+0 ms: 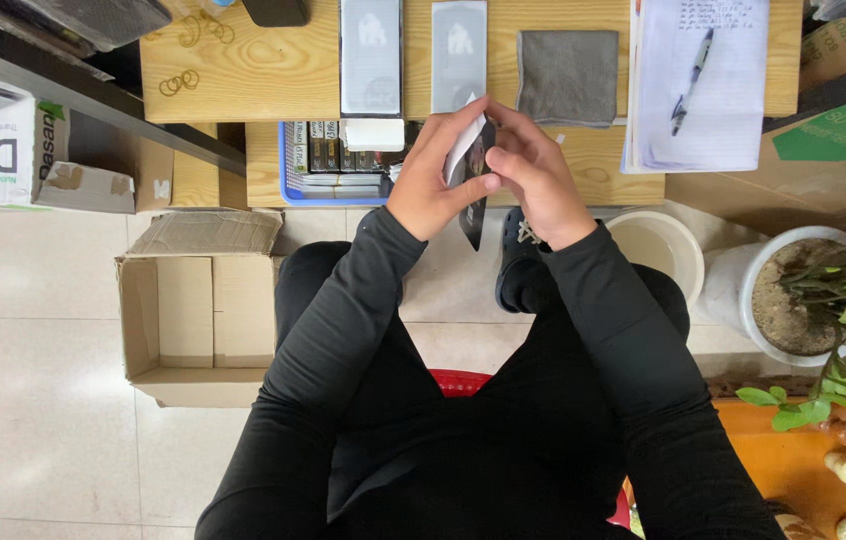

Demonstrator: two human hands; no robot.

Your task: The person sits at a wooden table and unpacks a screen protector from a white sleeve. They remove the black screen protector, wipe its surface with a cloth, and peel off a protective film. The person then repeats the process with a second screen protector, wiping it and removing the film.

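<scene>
Currently gripping with the left hand a dark flat packet, thumb on the near face, fingers wrapped behind. Pinching with the right hand a white flap at the packet's upper end, fingertips closed on it. Neither hand slack, both held in the air just short of the near edge of the wooden desk, above the lap.

Step in hand, by the look of it: parting the white flap from the dark packet at the top. Further parting calls for a firm hold low on the packet and a steady pull on the flap, kept in line with the packet and not across it.

Long axis running away from the body, nearly upright in view, slightly tilted. Upper end pointing at the desk, lower corner pointing down toward the knees.

Farther out, on the desk beyond the hands: two long pale packets side by side, a grey cloth to their right, a notebook with a pen near the right edge, rubber bands toward the left edge. Blue basket on the lower shelf. Down on the floor: open cardboard box to the left, white bucket and potted plant to the right.
</scene>
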